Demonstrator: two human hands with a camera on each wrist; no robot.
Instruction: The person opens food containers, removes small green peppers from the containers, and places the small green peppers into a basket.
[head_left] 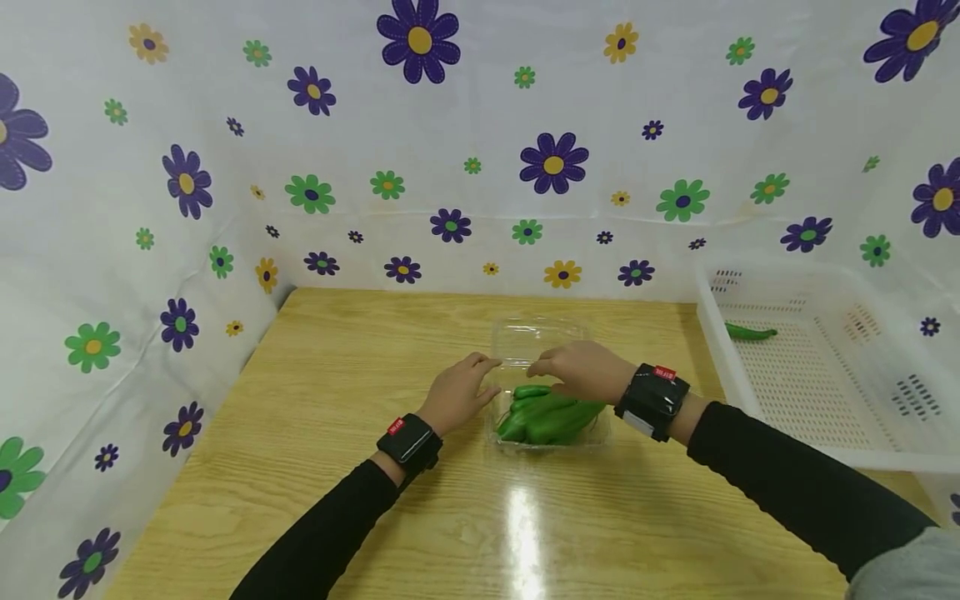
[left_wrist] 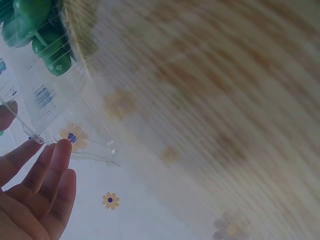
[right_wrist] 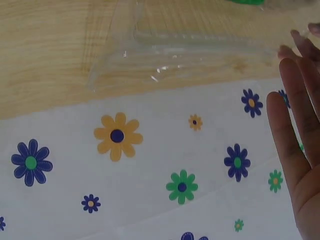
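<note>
A clear plastic clamshell box [head_left: 551, 447] rests on the wooden table with its lid [head_left: 542, 337] raised at the far side. Several long green peppers [head_left: 543, 419] fill its bottom. My left hand [head_left: 456, 393] is at the box's left side; in the left wrist view its nearly straight fingers [left_wrist: 61, 155] touch the clear plastic edge, the thumb apart from them. Over the peppers reaches my right hand [head_left: 585, 369], its fingertips near the lid's lower edge. The right wrist view shows those fingers [right_wrist: 287, 122] extended, but not exactly what they touch.
On the right stands a white perforated plastic basket [head_left: 802, 392] with a single green pepper [head_left: 750, 332] along its left wall. A white flower-printed cloth [head_left: 480, 125] hangs behind the table [head_left: 360, 350] and along its sides.
</note>
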